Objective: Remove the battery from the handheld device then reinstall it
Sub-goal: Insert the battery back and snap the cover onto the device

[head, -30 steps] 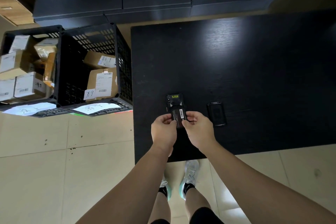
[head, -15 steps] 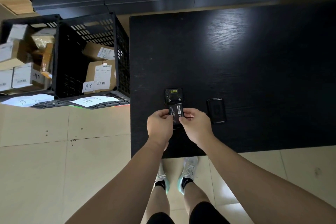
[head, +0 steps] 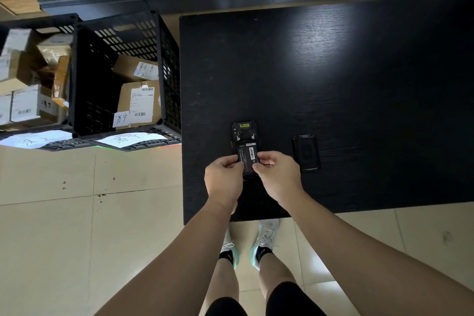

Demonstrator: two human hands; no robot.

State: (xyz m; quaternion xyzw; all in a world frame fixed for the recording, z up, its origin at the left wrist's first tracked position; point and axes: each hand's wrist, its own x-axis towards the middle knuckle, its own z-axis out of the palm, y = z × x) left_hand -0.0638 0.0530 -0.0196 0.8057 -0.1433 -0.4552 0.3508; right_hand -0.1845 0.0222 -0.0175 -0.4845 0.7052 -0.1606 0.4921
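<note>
**Battery over the open device on the black table**

Black table [head: 333, 72] over pale floor tiles, 2 black crates [head: 123, 79] of parcels to the left. The handheld device [head: 244, 133] lies back-up near the table's front edge, its upper end showing. Over its lower half sits the battery [head: 247, 158], label up, and both hands are on it: left hand [head: 224, 182] pinching the left edge, right hand [head: 279, 177] pinching the right. The back cover [head: 305, 152] lies just right, apart.
</note>
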